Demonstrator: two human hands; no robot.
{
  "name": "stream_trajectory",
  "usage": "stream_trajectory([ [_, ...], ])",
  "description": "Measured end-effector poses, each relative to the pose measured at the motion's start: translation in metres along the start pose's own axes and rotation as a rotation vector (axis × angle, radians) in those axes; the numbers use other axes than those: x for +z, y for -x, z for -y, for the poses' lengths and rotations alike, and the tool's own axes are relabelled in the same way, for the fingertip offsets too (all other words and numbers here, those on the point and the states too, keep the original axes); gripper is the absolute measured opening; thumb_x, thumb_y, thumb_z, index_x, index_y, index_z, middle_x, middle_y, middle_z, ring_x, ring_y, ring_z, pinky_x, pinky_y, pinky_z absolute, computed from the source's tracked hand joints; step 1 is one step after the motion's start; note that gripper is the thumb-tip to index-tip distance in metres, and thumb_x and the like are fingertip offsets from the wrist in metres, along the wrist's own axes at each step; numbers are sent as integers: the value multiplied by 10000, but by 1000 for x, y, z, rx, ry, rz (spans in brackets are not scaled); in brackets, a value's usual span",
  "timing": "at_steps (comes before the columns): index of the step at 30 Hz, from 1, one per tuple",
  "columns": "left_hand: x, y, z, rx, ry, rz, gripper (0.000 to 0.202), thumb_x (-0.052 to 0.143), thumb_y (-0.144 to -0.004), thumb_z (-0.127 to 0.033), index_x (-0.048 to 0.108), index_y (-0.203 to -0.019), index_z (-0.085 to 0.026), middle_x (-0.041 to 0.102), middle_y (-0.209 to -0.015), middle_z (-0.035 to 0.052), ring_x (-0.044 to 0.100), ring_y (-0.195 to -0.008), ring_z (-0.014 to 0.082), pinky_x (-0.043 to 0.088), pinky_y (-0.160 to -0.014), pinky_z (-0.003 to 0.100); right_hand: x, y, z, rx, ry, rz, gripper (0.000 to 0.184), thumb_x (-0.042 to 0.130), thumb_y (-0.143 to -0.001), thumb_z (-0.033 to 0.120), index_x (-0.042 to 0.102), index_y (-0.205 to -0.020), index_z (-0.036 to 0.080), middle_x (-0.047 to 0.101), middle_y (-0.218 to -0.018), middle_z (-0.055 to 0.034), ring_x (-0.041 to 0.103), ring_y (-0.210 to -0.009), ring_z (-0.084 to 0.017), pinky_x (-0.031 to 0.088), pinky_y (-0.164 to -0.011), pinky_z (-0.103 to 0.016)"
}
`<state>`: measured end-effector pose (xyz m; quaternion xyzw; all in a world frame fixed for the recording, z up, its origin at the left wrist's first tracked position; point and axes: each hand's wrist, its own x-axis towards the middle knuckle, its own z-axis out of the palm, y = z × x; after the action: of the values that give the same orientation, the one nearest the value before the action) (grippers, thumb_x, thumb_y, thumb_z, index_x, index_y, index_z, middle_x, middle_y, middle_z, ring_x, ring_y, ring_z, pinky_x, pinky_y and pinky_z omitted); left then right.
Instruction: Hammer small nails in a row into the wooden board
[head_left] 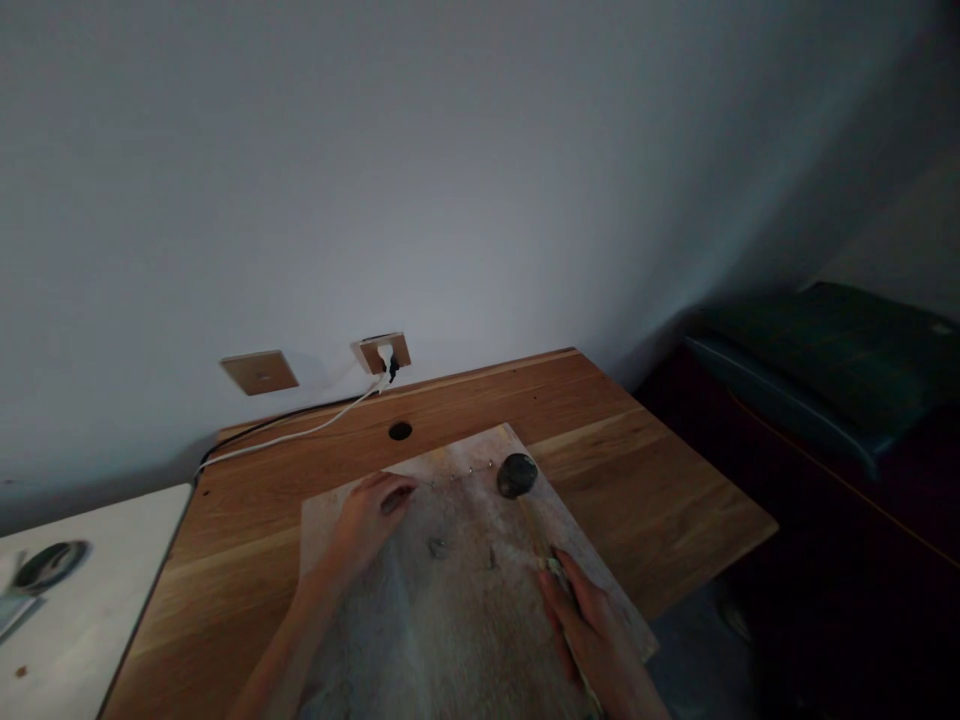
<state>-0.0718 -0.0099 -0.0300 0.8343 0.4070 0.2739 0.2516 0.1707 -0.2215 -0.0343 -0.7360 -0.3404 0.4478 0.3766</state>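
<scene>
The right hand (pixel 581 610) was wrapped tight around the handle of a mallet (pixel 517 476). That hand was near four o'clock on a big board (pixel 450 640), and the mallet's round, dark head was up at one o'clock. The left hand (pixel 375 510) was at ten o'clock, with its fingers curled. I couldn't tell if they pinched anything. A row of tiny nails (pixel 471 470) ran along twelve o'clock, between the left hand and the mallet's head. Some small bits (pixel 437 547) lay near the board's middle. The board lay on a wooden table (pixel 637 470). At eleven o'clock, past the board, a white plug (pixel 385 355) sat in the wall (pixel 480 200).
</scene>
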Motion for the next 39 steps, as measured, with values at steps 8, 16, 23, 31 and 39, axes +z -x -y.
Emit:
stream_trajectory([
  [8,8,6,5,-34,8,-10,187,592,-896,-206,743,-1000,-241,766,-995,36,705,-923,214,565,-874,369,3,-5,-10,-23,-26,4,695,399,-978,675,472,-1412,137,493,-550,74,420,-360,-107,312,-334,-210],
  [16,10,5,9,19,-22,-20,151,625,-905,-217,743,-996,-239,749,-983,47,684,-938,223,552,-896,379,1,-3,-9,-29,18,-9,704,401,-983,678,485,-1419,132,524,-552,64,445,-342,-102,302,-335,-209],
  [23,14,6,13,12,-27,-12,246,588,-891,-129,732,-1056,-241,760,-1015,50,687,-961,229,542,-924,398,9,3,13,-53,33,96,687,398,-995,638,469,-1455,132,456,-505,93,392,-355,-94,297,-356,-204],
  [31,13,5,13,-20,29,-6,230,581,-889,-129,715,-1053,-217,741,-1022,72,697,-978,245,547,-943,400,41,0,42,-64,-4,262,601,447,-993,580,484,-1429,168,469,-608,96,398,-378,-71,320,-345,-176],
  [39,15,7,14,-83,81,-53,359,629,-838,-118,657,-1187,-196,722,-1163,122,693,-1055,279,544,-963,427,57,-2,66,-136,88,286,527,440,-1018,516,521,-1419,184,503,-633,79,442,-384,-67,353,-359,-173],
])
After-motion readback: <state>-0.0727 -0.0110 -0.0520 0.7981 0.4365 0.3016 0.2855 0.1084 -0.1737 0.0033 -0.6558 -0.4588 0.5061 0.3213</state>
